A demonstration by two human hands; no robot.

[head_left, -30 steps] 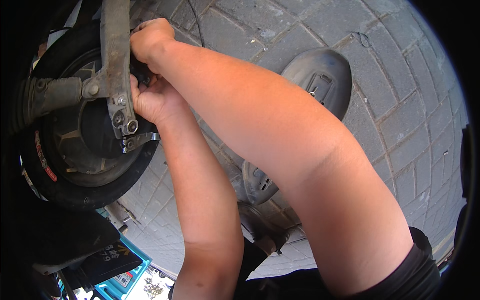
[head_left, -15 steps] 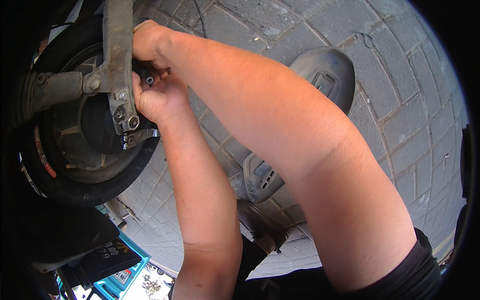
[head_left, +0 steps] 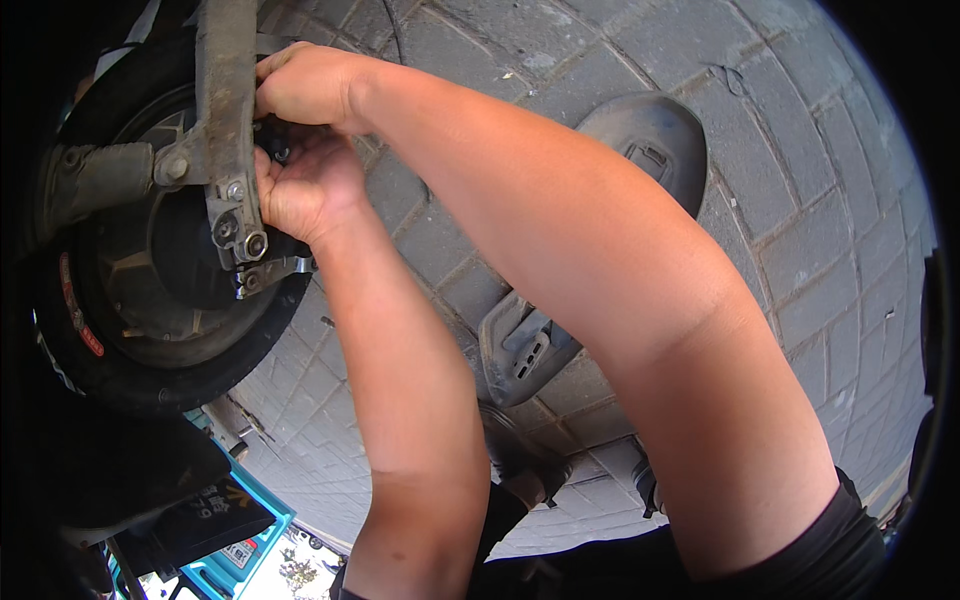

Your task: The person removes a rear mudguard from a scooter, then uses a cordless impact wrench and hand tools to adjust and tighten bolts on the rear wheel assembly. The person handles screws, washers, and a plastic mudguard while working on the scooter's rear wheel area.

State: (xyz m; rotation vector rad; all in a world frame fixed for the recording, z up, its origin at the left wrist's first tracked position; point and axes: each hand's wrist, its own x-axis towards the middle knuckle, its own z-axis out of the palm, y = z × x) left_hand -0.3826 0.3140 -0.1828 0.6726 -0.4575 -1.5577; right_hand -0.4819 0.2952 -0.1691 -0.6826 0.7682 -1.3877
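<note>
My left hand [head_left: 310,188] is turned palm up beside a worn metal swingarm [head_left: 227,100], its fingers curled around a small dark part [head_left: 275,140] with a bolt-like end. Above it, my right hand [head_left: 312,85] bends in from the right, its closed fingertips partly hidden behind the swingarm. What those fingertips grip is out of sight. Behind the swingarm stands a scooter wheel with a black tyre [head_left: 185,385] and a dark hub [head_left: 165,325]. Below my left hand, a nut [head_left: 256,245] and a small bracket [head_left: 285,272] sit at the swingarm's lower end.
On the grey paving [head_left: 800,190], a long dark plastic cover [head_left: 655,140] lies partly under my right forearm. A thin cable [head_left: 398,45] runs along the ground at the top. At lower left are a turquoise case [head_left: 265,510] and dark bodywork [head_left: 130,460].
My right hand has shifted slightly right, away from my left hand, showing more of the dark part. The bolt-like end has tilted lower. The whole view has drifted a little.
</note>
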